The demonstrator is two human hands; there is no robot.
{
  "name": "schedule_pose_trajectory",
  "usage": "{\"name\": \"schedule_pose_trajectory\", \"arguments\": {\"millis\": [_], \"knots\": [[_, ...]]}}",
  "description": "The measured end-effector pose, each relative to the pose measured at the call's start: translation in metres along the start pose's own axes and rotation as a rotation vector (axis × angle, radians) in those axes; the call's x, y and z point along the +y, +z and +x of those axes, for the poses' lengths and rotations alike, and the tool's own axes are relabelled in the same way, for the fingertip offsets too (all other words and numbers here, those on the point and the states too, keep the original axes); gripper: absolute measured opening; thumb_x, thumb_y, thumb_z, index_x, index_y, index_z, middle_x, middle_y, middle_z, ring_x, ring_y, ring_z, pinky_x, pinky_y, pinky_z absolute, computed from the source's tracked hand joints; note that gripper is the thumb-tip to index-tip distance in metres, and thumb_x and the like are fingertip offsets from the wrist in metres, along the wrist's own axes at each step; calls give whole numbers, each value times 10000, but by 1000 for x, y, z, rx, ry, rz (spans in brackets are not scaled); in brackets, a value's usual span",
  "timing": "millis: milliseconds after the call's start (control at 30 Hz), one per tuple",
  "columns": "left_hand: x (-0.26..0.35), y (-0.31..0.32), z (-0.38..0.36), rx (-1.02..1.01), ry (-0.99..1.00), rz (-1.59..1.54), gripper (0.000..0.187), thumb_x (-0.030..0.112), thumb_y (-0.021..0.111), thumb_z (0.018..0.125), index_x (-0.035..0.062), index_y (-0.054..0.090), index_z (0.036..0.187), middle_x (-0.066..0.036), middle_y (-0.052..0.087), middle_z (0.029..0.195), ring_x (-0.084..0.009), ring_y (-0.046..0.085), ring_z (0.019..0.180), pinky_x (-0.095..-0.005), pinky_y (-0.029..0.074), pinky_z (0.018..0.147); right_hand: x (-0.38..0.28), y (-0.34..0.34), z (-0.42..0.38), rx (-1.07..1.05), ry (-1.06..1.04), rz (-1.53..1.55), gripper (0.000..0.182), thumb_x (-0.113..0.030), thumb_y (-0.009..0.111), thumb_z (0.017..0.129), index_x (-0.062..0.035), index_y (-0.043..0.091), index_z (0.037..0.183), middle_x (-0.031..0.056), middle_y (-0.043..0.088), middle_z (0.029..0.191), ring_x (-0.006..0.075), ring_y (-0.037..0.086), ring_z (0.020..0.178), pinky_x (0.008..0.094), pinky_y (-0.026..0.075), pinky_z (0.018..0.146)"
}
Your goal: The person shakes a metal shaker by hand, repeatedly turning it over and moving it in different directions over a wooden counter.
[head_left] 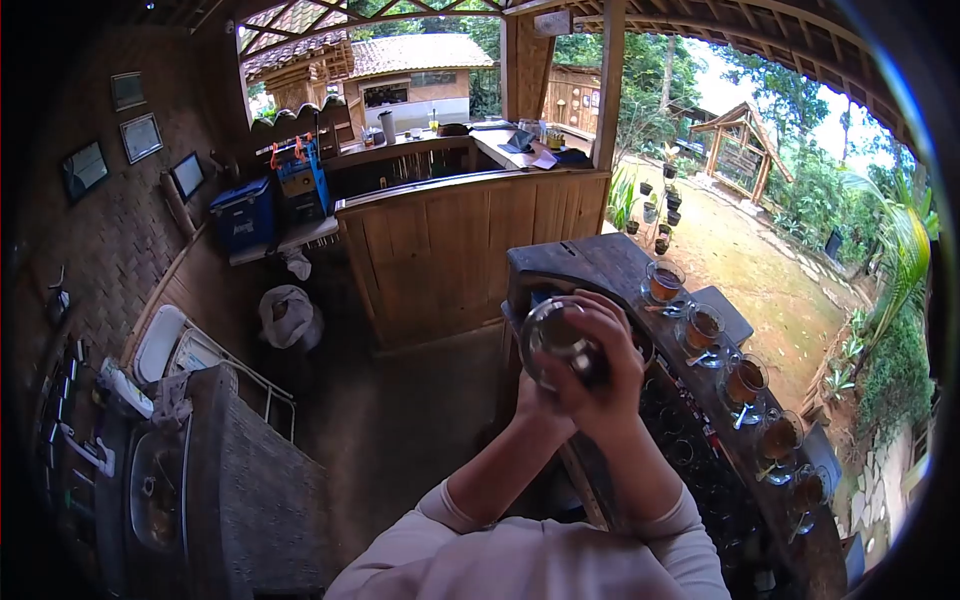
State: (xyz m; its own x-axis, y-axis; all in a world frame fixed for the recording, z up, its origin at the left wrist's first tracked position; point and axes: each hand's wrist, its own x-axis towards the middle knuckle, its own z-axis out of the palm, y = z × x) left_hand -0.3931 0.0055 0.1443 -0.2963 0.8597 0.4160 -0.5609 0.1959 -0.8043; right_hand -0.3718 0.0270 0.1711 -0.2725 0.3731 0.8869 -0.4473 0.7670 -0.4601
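My right hand is wrapped round a shiny, round-mouthed container, glass or metal, blurred by motion. Its circular end faces up toward me, over the near end of the dark wooden counter. Below it, my left hand is closed against the container's lower part, mostly hidden behind the right hand and wrist. To the right, a row of several glass cups of brown drink stands on clear saucers with spoons; the nearest to my hands are one cup and another cup.
Under the counter top, a dark shelf holds several glasses. A wooden bar stands ahead, with a blue cooler box left of it. A white sack sits on the floor. At left are a sink and a folding chair.
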Motion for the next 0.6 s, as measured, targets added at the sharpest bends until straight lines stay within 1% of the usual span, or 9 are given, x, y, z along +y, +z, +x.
{"name": "schedule_pose_trajectory", "arguments": {"millis": [100, 133, 233, 267, 333, 400, 500, 567, 600], "knots": [[9, 19, -8, -70, -165, 434, 501, 413, 516, 861, 37, 441, 1183, -117, 542, 1105, -290, 579, 935, -396, 503, 812, -44, -37, -8, -334, -586, -216, 363, -265, 723, 633, -185, 637, 976, 77, 643, 1017, 299, 539, 1069, 494, 367, 958], [12, 24, -12, -104, -239, 647, 633, 494, 510, 838, 17, 388, 1236, -137, 510, 1148, -314, 577, 946, -411, 516, 802, -40, -39, -16, -388, -820, -67, 409, -311, 710, 726, -115, 612, 1070, 129, 460, 1294, 341, 470, 1147, 495, 376, 956], [10, 34, -21, -41, -318, 1127, 875, 642, 519, 791, -20, 309, 1322, -175, 495, 1174, -335, 563, 987, -417, 546, 771, -30, -51, -20, -379, -632, -83, 413, -295, 694, 714, -128, 622, 1084, 130, 506, 1228, 343, 472, 1157, 487, 328, 998], [43, 25, 0, -117, -632, 1084, 844, 631, 527, 792, -8, 340, 1310, -175, 520, 1140, -320, 552, 1004, -407, 547, 767, -28, -55, -24, -370, -535, -88, 417, -286, 685, 708, -134, 627, 1091, 130, 529, 1195, 344, 473, 1162, 483, 304, 1019], [88, -58, 7, -250, -570, 127, 814, 614, 539, 793, 8, 361, 1307, -183, 509, 1178, -327, 544, 1039, -424, 538, 788, -12, -43, -11, -250, -576, -215, 418, -235, 707, 640, -113, 628, 1032, 124, 589, 1078, 379, 517, 1091, 487, 344, 977], [41, -9, -8, 302, 190, 1333, 258, 273, 518, 911, 84, 545, 1084, -63, 584, 1099, -223, 548, 1016, -354, 467, 856, 2, -38, -10, -112, -276, -125, 345, -230, 695, 635, -101, 624, 947, 109, 610, 1025, 386, 548, 1024, 484, 390, 910], [74, -30, 8, 50, 230, 1074, 799, 601, 547, 796, 19, 368, 1314, -192, 518, 1181, -324, 555, 1046, -442, 527, 818, -32, -57, -4, -260, -560, -255, 324, -190, 629, 727, -103, 594, 1037, 141, 594, 1069, 351, 557, 1037, 459, 388, 943], [38, 10, -1, -28, -461, 1094, 780, 585, 544, 810, 27, 360, 1324, -197, 509, 1194, -317, 543, 1078, -458, 519, 838, -37, -62, -6, -261, -556, -262, 316, -202, 631, 728, -126, 599, 1033, 122, 596, 1073, 337, 556, 1041, 465, 391, 937], [37, 8, 1, -23, -471, 1094, 780, 585, 544, 810, 27, 360, 1324, -197, 509, 1194, -317, 543, 1078, -458, 519, 838, -39, -64, -7, -260, -554, -268, 308, -214, 632, 729, -148, 604, 1028, 104, 598, 1076, 323, 555, 1044, 472, 394, 930]]}}
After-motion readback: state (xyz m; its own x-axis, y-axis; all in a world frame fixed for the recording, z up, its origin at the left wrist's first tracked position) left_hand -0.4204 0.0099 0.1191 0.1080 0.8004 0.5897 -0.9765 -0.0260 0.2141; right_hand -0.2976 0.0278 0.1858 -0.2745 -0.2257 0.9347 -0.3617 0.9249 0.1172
